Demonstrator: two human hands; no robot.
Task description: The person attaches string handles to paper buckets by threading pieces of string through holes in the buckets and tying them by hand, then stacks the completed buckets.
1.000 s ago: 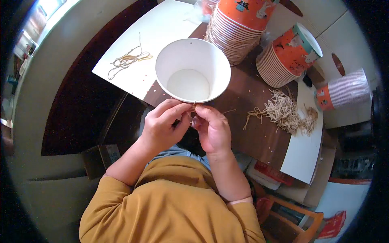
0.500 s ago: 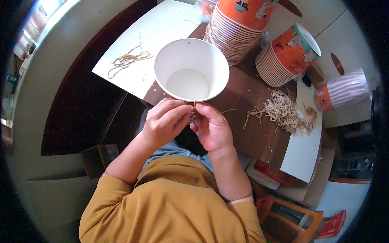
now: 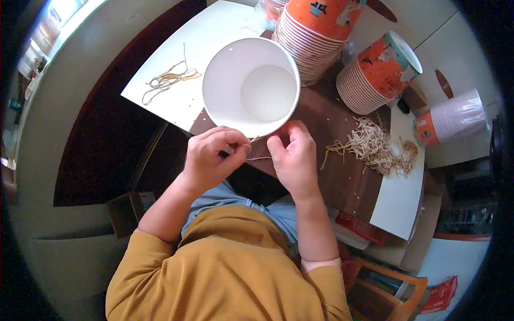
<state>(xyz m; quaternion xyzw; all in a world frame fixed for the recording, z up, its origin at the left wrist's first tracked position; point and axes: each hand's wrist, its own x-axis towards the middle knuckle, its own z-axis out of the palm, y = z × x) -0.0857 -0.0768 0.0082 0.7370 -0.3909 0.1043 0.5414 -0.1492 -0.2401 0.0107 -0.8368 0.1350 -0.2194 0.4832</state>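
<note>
A white-lined paper bucket (image 3: 225,85) stands tilted before me, its open mouth towards me. My left hand (image 3: 214,158) is closed just below the near rim, thumb and forefinger pinching a thin string (image 3: 259,158). One strand runs up from these fingers to the rim; another stretches right to the edge of my right hand. My right hand (image 3: 295,160) lies against the bucket's near right side, its fingers curled at the outer wall under the rim and its thumb slightly apart. The right fingertips are partly hidden.
A pile of beige strings (image 3: 369,147) lies to the right on the brown table (image 3: 326,187). Loose cords (image 3: 168,80) rest on the white tabletop at left. Nested orange buckets (image 3: 321,48) stand at the back, with another stack (image 3: 377,75) and a wrapped stack (image 3: 452,120) farther right.
My hands have moved apart from their meeting point at the rim, the right one going right. The bucket has tipped and turned, and the string now shows between my hands.
</note>
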